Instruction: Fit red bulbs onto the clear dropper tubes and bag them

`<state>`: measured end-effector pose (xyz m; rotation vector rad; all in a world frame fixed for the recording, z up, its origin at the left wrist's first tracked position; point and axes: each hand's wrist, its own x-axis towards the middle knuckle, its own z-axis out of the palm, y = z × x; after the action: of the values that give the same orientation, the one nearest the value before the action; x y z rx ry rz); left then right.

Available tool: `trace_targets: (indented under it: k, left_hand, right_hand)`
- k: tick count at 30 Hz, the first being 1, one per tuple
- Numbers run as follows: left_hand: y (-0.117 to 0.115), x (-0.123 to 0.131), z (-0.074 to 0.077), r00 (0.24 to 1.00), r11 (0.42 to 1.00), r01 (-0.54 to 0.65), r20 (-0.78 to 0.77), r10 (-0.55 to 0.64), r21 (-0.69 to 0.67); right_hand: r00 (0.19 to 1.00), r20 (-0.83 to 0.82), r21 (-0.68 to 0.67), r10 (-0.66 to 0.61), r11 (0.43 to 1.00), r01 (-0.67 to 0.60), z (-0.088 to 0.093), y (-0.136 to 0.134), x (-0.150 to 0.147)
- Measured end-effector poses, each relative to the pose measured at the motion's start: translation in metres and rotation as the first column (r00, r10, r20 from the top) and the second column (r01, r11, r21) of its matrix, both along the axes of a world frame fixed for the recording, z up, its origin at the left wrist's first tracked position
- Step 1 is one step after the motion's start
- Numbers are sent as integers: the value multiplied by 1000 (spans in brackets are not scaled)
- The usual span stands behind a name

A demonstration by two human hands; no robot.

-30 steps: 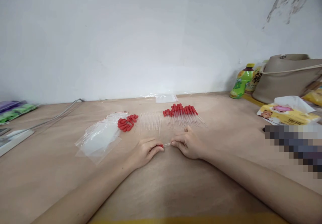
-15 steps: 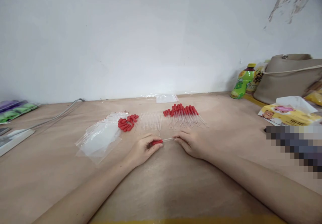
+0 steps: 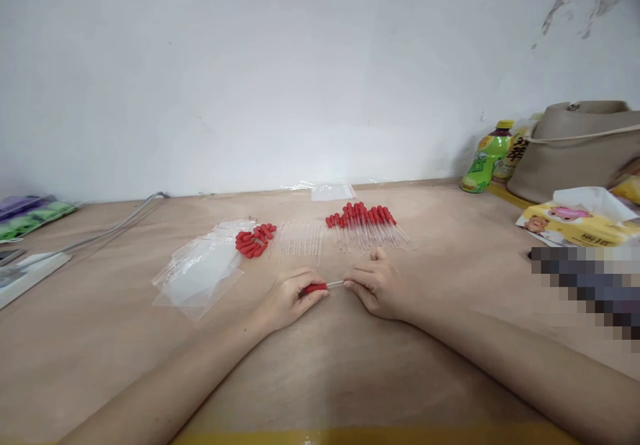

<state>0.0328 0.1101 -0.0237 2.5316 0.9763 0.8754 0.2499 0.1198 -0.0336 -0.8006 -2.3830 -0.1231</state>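
A pale wall [image 3: 280,65] closes off the far side. The brown-covered table [image 3: 320,365] runs from there to a yellow near edge [image 3: 380,436], with wide open room between that edge and the hands, and more between the right hand and the goods along the right side. One handbag [image 3: 575,158] stands at the far right. A fanned heap of clear plastic bags [image 3: 205,265] lies left of the work, too overlapped to count.

The left hand [image 3: 293,298] pinches one red bulb [image 3: 316,288] between thumb and forefinger, closed with no slack. The right hand [image 3: 375,292] has its fingertips closed on the far end of one clear tube [image 3: 335,284], which runs into that bulb; both pieces sit between the hands, in front of the rows. Compared with a second ago, more of the bulb shows past the left fingers; compared with half a second ago, the tube is nearer level and a right finger is raised again.

One yellow tissue pack [image 3: 585,230] and one green bottle [image 3: 487,158] stand near the handbag. Bulb-topped tubes [image 3: 361,213] number roughly twenty, the bare tubes [image 3: 300,238] perhaps a dozen, the loose bulbs [image 3: 259,250] about fifteen; overlap prevents exact counts.
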Motion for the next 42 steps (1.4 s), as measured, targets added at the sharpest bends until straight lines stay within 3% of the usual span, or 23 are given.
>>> trace_targets:
  k: [8,16,19,21,23,26,33,37,42]
  left_hand:
    - [1,0,-2,1000,999,4,-5,-4,32]
    - [2,-2,-2,995,994,-99,6,99,37]
    - [2,-8,-4,985,986,-166,34,166,-11]
    - [3,-11,-4,984,983,-176,8,177,-54]
    - [3,-12,-4,985,984,-168,-49,165,-65]
    - [3,-12,-3,984,987,-151,-102,145,-51]
    - [3,-12,-2,984,988,-139,-125,130,-65]
    - [3,-12,-2,986,990,-127,-116,120,-62]
    - [4,-12,-1,987,990,-127,-108,121,-54]
  right_hand:
    - [997,44,-108,-56,992,61,-1,-3,-5]
    - [994,80,-102,-80,991,88,10,-4,2]
    - [989,-20,-149,-148,978,144,7,3,14]
    - [954,-166,-296,-251,935,195,3,12,22]
    - [877,-288,-484,-384,849,213,2,20,29]
    - [789,-297,-619,-537,738,269,8,30,29]
    - [741,-105,-460,-664,692,556,30,55,-8]
    - [711,-8,-365,-703,664,652,25,76,-31]
    - [672,76,-340,-737,614,712,17,89,-37]
